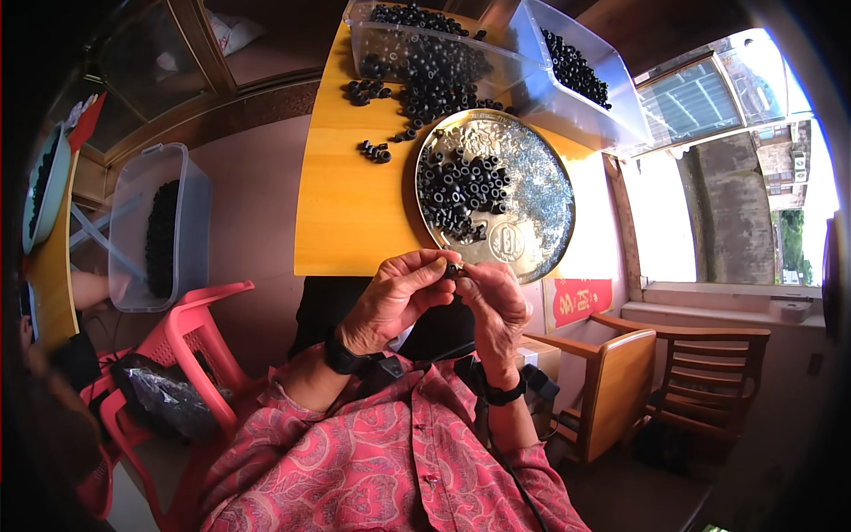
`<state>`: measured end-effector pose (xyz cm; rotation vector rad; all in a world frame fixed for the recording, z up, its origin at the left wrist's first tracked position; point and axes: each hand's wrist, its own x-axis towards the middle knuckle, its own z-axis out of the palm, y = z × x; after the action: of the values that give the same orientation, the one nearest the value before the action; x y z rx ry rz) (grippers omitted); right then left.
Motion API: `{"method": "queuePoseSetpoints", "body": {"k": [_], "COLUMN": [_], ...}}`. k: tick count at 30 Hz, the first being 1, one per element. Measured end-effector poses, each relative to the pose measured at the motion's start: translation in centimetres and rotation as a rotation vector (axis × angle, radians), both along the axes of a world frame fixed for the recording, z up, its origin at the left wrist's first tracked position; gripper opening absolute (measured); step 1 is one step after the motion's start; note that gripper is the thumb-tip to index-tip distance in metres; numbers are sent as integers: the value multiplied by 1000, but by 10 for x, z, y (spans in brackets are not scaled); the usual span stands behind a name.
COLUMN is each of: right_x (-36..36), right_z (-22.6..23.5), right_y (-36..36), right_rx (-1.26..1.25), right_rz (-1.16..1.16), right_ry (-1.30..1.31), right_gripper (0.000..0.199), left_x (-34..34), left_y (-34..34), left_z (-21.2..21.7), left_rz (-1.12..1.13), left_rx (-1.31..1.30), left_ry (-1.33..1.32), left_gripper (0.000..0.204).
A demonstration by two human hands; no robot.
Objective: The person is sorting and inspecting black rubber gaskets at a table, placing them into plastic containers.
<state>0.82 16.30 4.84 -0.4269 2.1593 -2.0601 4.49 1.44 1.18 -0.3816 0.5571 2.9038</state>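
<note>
The left hand and the right hand meet at the table's near edge, thumbs and fingertips pinching one small black piece between them; a paler speck beside it is too small to identify. That piece is just off the near rim of the round metal tray, whose left half carries loose black rings. Work seems to be on a single piece, with plenty left: a larger spill covers the far part of the yellow table, and more fill the clear bin and the right-hand bin. Which pieces are finished, I cannot tell. No brand can be made out; a red sheet right of the table bears pale characters, and the tray's near part has a round emblem.
</note>
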Motion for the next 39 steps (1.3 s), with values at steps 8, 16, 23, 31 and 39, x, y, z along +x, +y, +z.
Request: {"method": "queuePoseSetpoints", "body": {"k": [8,16,23,31,39], "right_x": [3,7,11,14,14], "right_z": [-5,-2,1,2,-3], "right_y": [1,2,6,8,15], "right_rx": [13,156,182,202,149], "right_rz": [-33,-49,-54,-68,-50], "right_ry": [23,236,275,329,322], "right_gripper": [19,19,19,19,20], "left_x": [0,4,8,11,14], "left_y": [4,8,11,16,15], "left_z": [2,0,6,12,21], "left_rz": [1,29,72,104,77], "left_rx": [-5,-49,-175,-313,-563], "left_ry": [-15,43,88,90,89], "left_gripper": [22,24,24,24,26]}}
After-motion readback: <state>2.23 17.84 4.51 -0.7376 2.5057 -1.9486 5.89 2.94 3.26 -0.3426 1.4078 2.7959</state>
